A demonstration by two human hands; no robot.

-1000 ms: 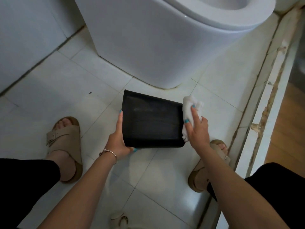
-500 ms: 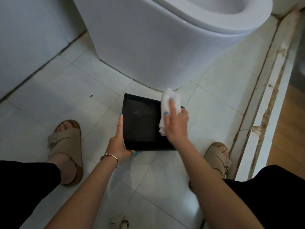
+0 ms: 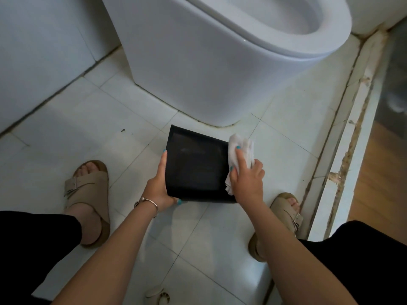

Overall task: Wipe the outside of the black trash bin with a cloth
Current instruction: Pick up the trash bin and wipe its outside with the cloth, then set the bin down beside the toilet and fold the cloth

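Black trash bin (image 3: 196, 167) was held tipped above the white tiled floor (image 3: 83, 128), just near of the toilet (image 3: 209, 62). Left hand (image 3: 159, 188) grasped its left near corner, forefinger straight along the left edge, thumb under the near edge. Right hand (image 3: 246, 179) pressed a crumpled white cloth (image 3: 241, 148) against the bin's right side, forefinger extended over the cloth, other fingers curled round it.

The pale, square-tiled bathroom floor (image 3: 72, 128) carries a white ceramic toilet base (image 3: 198, 84), two feet in tan strapped sandals (image 3: 87, 194), and a small round white drain cover (image 3: 157, 297).
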